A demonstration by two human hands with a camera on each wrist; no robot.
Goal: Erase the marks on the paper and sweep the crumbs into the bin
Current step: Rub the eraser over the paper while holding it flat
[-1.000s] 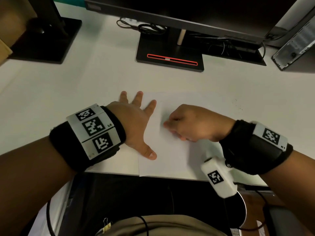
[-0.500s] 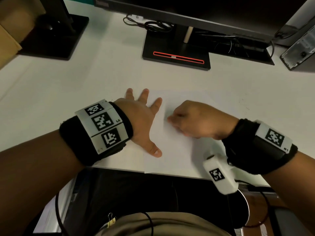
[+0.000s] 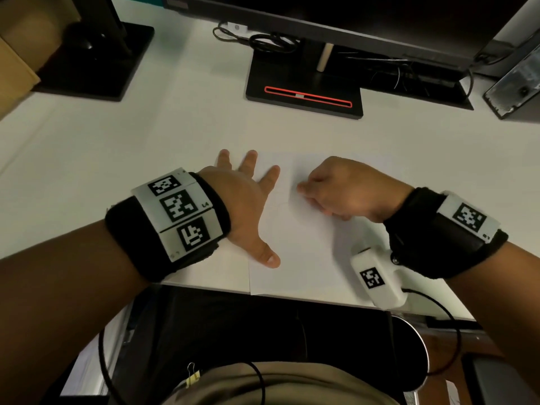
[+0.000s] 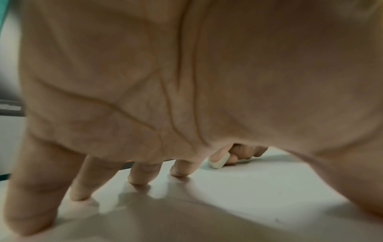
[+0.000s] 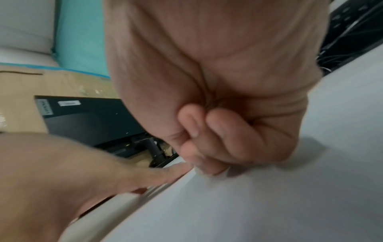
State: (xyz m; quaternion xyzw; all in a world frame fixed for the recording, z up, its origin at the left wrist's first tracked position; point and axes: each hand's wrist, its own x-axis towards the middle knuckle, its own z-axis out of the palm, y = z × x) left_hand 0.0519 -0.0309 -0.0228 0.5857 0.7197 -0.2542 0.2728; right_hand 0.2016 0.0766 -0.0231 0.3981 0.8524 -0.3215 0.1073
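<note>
A white sheet of paper (image 3: 304, 252) lies on the white desk at its near edge. My left hand (image 3: 248, 200) lies flat on the sheet's left side, fingers spread, pressing it down; its fingertips (image 4: 138, 178) touch the surface in the left wrist view. My right hand (image 3: 339, 188) is curled on the middle of the sheet and pinches a small white eraser (image 4: 219, 161) against the paper. The right wrist view shows the curled fingers (image 5: 209, 142) on the paper (image 5: 269, 204); the eraser is hidden there. I make out no marks on the sheet.
A black monitor base (image 3: 304, 92) with a red strip stands behind the paper, with cables (image 3: 263, 39) beside it. Another black stand (image 3: 93, 59) is at the back left. A round bin rim (image 3: 420, 352) shows below the desk edge at right.
Both hands stay on the sheet; the right hand has shifted slightly over the paper with the eraser. The head view has tilted a little.
</note>
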